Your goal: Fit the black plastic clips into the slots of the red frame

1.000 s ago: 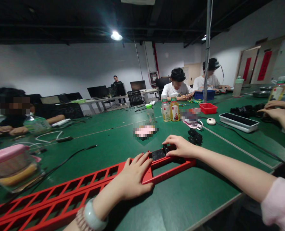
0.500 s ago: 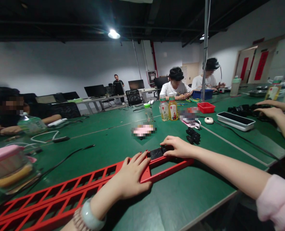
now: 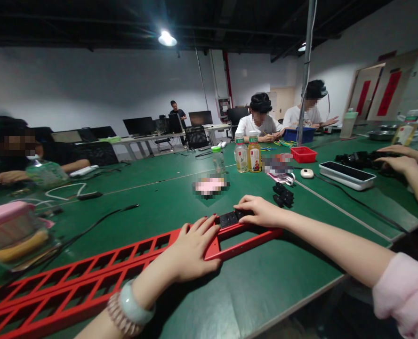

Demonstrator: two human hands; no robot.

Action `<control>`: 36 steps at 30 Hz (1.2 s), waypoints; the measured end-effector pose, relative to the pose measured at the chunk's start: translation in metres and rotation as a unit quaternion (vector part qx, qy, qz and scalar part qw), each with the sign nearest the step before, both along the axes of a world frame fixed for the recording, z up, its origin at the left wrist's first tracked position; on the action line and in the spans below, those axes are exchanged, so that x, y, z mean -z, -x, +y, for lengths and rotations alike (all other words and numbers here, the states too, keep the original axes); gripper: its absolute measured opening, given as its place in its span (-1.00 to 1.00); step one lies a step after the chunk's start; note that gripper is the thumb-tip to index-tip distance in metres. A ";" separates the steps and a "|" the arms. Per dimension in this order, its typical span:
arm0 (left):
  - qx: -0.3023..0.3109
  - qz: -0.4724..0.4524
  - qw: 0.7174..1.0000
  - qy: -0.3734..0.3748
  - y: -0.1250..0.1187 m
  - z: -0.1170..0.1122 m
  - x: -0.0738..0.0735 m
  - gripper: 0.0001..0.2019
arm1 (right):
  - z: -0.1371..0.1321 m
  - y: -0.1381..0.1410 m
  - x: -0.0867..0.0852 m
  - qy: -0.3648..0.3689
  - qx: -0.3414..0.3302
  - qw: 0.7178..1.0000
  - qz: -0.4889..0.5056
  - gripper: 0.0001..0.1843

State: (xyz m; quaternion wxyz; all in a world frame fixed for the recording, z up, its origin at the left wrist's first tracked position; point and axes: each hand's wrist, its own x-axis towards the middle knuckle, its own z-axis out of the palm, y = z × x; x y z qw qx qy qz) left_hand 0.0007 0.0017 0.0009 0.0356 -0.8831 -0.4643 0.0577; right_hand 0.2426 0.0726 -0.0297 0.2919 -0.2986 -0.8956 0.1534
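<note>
A long red slotted frame (image 3: 214,248) lies across the green table, running from the lower left to the middle. My left hand (image 3: 189,247) rests over it with fingers stretched out, the fingertips near a black block (image 3: 228,219) on the frame's far rail. Beside that block, the fingers of my right hand (image 3: 260,211) are closed around another black block (image 3: 242,214), mostly covered by the hand. It is at the far rail too; whether it is seated there is hidden. Several loose black blocks (image 3: 283,195) lie on the table beyond my right hand.
Farther back stand drink bottles (image 3: 254,155), a red tray (image 3: 303,154) and a white-edged box (image 3: 347,175). A pink-lidded container (image 3: 11,235) and black cable (image 3: 99,227) are on the left. Another person's hands (image 3: 399,157) work at the right; several people sit around.
The view has shifted slightly, and the frame and both hands appear a little higher. My hands keep nearly the same places on the frame and block.
</note>
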 end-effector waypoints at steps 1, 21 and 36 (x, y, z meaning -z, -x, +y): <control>-0.001 0.002 1.000 0.002 0.000 0.000 0.000 -0.30 | 0.000 0.000 0.000 0.000 -0.001 1.000 -0.003 -0.54; 0.001 0.009 1.000 0.000 0.001 0.000 0.002 -0.31 | -0.002 0.001 -0.002 -0.003 0.010 1.000 0.004 -0.65; -0.005 0.009 1.000 0.005 -0.002 -0.003 -0.001 -0.30 | -0.002 0.002 0.001 -0.023 -0.001 1.000 -0.007 -0.67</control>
